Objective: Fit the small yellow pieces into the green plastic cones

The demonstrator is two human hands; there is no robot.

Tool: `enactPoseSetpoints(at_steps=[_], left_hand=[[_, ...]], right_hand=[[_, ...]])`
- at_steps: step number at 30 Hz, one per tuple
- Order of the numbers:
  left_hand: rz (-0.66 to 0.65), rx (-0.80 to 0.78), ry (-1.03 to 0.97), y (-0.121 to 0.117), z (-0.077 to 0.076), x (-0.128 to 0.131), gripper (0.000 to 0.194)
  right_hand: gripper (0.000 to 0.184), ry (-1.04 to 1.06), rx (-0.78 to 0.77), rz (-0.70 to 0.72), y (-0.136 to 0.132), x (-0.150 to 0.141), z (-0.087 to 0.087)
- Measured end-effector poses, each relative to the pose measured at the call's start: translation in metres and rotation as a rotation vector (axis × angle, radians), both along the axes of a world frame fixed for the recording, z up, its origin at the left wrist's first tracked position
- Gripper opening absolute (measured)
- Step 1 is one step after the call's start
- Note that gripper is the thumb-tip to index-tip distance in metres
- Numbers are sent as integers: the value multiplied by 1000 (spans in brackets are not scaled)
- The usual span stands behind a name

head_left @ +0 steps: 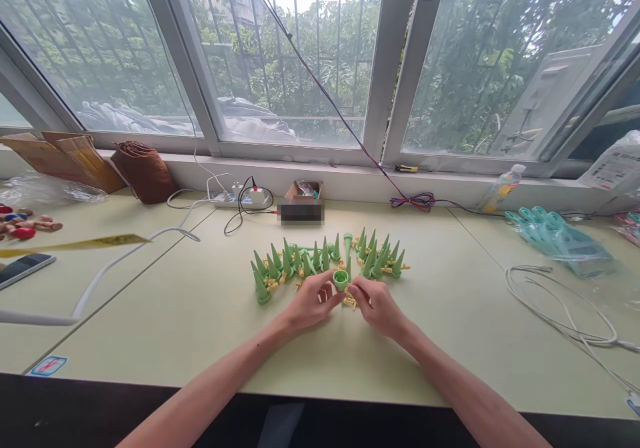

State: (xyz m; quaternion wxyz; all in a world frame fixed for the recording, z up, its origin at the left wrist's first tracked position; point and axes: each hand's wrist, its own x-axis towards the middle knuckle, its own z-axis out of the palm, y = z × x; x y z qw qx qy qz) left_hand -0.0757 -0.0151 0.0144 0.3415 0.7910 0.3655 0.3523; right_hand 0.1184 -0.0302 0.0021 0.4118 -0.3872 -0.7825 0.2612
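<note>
My left hand (313,300) grips a green plastic cone (341,280) by its wide end, the round hollow opening facing me. Close on its right is my right hand (374,301), thumb and fingers pinched together; whatever lies between those fingertips is too small to make out. Several green cones (260,288) stand upright on the table in a group to the left, and more upright cones (380,258) stand to the right. Small yellow pieces (351,300) lie just under my hands, with others scattered among the cones.
Behind the cones are a small open box (304,190) and a power strip (240,198). A bottle (503,188), bagged teal plastic parts (560,238) and a coiled grey cable (565,311) lie to the right. On the left are a phone (25,269) and a white cable (80,308).
</note>
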Motion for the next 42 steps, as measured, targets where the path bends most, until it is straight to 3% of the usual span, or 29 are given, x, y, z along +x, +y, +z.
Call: enactPoseSetpoints(at_steps=[42], left_hand=[[-7,16,22,1,-5,-1,15]], right_hand=[[31,-11,-4,-9,-1,-1,0]])
